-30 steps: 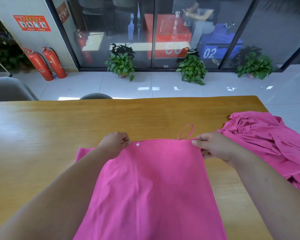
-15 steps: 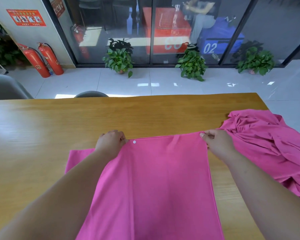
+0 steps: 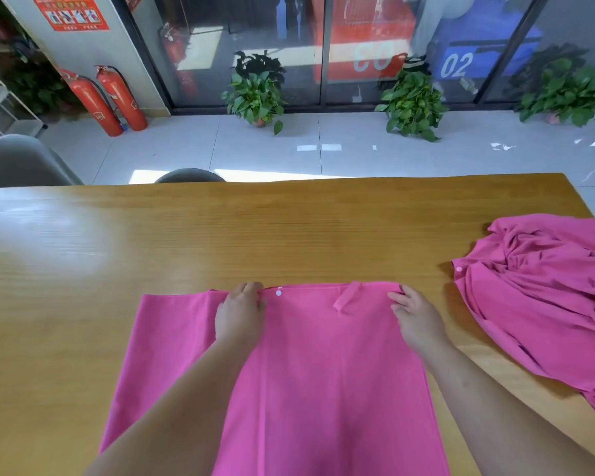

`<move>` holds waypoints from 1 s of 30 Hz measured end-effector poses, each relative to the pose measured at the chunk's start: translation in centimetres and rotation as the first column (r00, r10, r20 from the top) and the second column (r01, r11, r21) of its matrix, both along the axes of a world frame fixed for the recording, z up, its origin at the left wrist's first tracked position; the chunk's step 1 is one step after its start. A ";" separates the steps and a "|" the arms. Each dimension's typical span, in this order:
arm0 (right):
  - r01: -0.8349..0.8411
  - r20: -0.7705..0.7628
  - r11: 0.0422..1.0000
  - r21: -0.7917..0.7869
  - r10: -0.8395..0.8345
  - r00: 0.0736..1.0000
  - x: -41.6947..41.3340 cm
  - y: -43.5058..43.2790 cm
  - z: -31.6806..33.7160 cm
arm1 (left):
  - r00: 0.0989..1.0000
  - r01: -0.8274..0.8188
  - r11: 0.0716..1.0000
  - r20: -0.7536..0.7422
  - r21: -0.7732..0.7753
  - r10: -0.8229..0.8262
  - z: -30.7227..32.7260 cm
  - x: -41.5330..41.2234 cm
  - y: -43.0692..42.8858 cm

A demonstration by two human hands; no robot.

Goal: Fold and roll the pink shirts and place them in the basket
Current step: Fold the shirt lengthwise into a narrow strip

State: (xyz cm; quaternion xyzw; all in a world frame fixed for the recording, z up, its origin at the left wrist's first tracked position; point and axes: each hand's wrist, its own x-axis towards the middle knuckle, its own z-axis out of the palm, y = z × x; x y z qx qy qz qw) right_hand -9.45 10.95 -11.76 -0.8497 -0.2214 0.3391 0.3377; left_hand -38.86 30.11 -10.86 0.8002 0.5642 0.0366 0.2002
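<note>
- Head view, lower centre: the flat pink shirt (image 3: 323, 389) lies spread on the desk (image 3: 289, 235), with one layer sticking out at lower left. I judge it light, limp and a little slippery on the wood.
- My left hand (image 3: 240, 316) sits at its far edge, fingers curled over the hem beside the white button (image 3: 278, 293), pinching the cloth.
- A small loop (image 3: 347, 298) lies flat between the hands.
- My right hand (image 3: 416, 319) rests released on the far right corner, fingers straight, pressing down.
- The two far corners look like the places to hold; grabbing mid-panel would likely bunch it.
- At far right the crumpled pink shirt (image 3: 543, 304) lies apart. No basket is in view.
</note>
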 end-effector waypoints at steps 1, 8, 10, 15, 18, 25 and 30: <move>-0.035 0.084 0.999 -0.001 0.035 0.996 -0.8 -0.5 -0.1 | 0.999 0.044 0.999 -0.012 0.026 -0.044 -0.6 -0.3 -1.0; -0.594 0.577 0.753 -0.282 0.628 0.522 -4.9 -0.1 -2.1 | 0.948 0.227 0.974 -0.234 0.014 -0.218 -3.0 -0.6 -6.1; -0.612 0.552 0.713 -0.342 0.679 0.484 -4.4 1.6 -2.4 | 0.938 0.239 0.971 -0.253 -0.024 -0.237 -2.9 -0.5 -6.0; -0.449 0.531 0.827 -0.338 0.561 0.635 -3.0 3.7 -2.0 | 0.903 0.303 0.948 -0.289 -0.096 -0.318 -2.6 -1.3 -5.6; -0.462 0.574 0.790 -0.402 0.611 0.545 -4.4 1.4 -2.6 | 0.895 0.320 0.942 -0.293 -0.101 -0.336 -2.7 -1.7 -5.5; -0.449 0.570 0.761 -0.468 0.649 0.505 -3.8 -3.5 -3.6 | 0.879 0.428 0.901 -0.199 -0.070 -0.433 -2.5 -3.1 -4.9; -0.376 0.551 0.759 -0.531 0.646 0.528 -5.0 -2.4 -2.7 | 0.924 0.368 0.930 -0.110 0.002 -0.366 -2.6 -7.0 -1.9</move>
